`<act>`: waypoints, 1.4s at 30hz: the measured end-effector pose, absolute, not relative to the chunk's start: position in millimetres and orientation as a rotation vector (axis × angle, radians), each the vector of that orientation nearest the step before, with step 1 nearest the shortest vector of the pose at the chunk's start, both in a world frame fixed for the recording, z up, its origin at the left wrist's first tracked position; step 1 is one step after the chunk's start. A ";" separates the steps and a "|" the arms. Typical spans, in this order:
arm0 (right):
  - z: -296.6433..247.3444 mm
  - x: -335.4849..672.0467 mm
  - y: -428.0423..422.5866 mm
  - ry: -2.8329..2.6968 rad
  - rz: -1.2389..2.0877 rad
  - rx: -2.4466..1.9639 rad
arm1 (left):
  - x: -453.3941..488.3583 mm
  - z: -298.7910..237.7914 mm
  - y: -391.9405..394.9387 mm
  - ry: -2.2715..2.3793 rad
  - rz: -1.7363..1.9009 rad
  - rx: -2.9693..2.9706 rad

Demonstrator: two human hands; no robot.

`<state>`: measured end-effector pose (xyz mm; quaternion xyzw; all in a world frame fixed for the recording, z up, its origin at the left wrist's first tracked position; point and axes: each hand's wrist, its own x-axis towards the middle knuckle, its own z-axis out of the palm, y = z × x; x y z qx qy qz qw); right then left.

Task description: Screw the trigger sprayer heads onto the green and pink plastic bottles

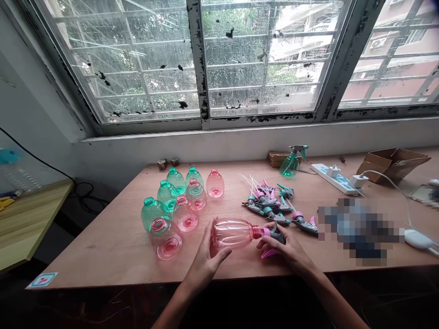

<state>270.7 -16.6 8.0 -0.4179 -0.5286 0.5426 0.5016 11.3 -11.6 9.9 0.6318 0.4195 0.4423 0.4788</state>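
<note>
My left hand (210,256) is wrapped round the base of a clear pink spray bottle (233,233), which lies on its side just above the table's front part. My right hand (286,246) grips a grey and pink trigger spray head (272,234) at the bottle's red neck. The head sits against the neck; I cannot tell how far it is screwed on. Left of my hands stand several open pink bottles (168,240) and several open green bottles (154,212). Beyond my right hand lies a heap of loose spray heads (269,201) with white tubes.
A complete green spray bottle (290,164) stands at the back beside a brown box (274,158). To the right are a white power strip (334,179), an open cardboard box (391,164), a white cable and a blurred patch. A windowed wall runs behind the wooden table (103,256).
</note>
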 end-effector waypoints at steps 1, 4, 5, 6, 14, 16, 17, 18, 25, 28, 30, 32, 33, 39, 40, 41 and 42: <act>7.6 270.7 -16.3 -1.284 1.329 -1.005 | 10.6 10.4 -11.3 1.019 1.074 1.538; 6.2 270.9 -14.9 -1.295 1.364 -0.985 | 8.9 12.9 -10.9 1.024 1.055 1.543; 6.1 271.0 -14.6 -1.302 1.363 -0.986 | 8.4 13.8 -10.9 1.026 1.047 1.548; 6.3 271.1 -14.5 -1.311 1.356 -0.995 | 7.9 14.6 -10.9 1.026 1.036 1.554; 8.7 270.9 -16.2 -1.357 1.348 -1.060 | 5.8 15.9 -12.0 0.995 0.977 1.606; 8.1 270.8 -16.4 -1.341 1.362 -1.035 | 6.1 16.1 -12.0 0.996 0.977 1.600; 7.8 270.8 -16.4 -1.331 1.370 -1.018 | 6.2 16.0 -11.8 0.998 0.975 1.598; 7.5 270.8 -16.5 -1.322 1.378 -1.002 | 6.3 15.6 -11.6 1.003 0.971 1.595; 5.3 272.0 -15.0 -1.324 1.376 -0.996 | 5.9 12.7 -10.3 0.997 0.971 1.616; 5.5 272.4 -14.4 -1.329 1.379 -0.995 | 5.8 15.5 -11.1 1.001 0.958 1.640; 6.8 272.0 -14.2 -1.330 1.373 -0.989 | 5.7 16.7 -11.5 1.016 0.946 1.652; 8.4 271.4 -14.0 -1.319 1.370 -0.980 | 5.7 16.4 -11.5 1.038 0.937 1.652; 8.8 271.0 -13.8 -1.309 1.374 -0.975 | 6.0 15.9 -11.4 1.053 0.937 1.647; 0.8 272.2 -11.2 -1.235 1.438 -0.943 | 13.9 16.0 -10.8 1.095 0.969 1.611; -1.1 272.7 -11.1 -1.228 1.439 -0.942 | 15.3 16.0 -10.6 1.097 0.975 1.610; -2.5 272.9 -11.1 -1.225 1.438 -0.943 | 16.1 15.4 -10.2 1.100 0.984 1.614; -3.2 273.0 -11.3 -1.223 1.437 -0.946 | 16.4 14.0 -9.6 1.101 0.994 1.624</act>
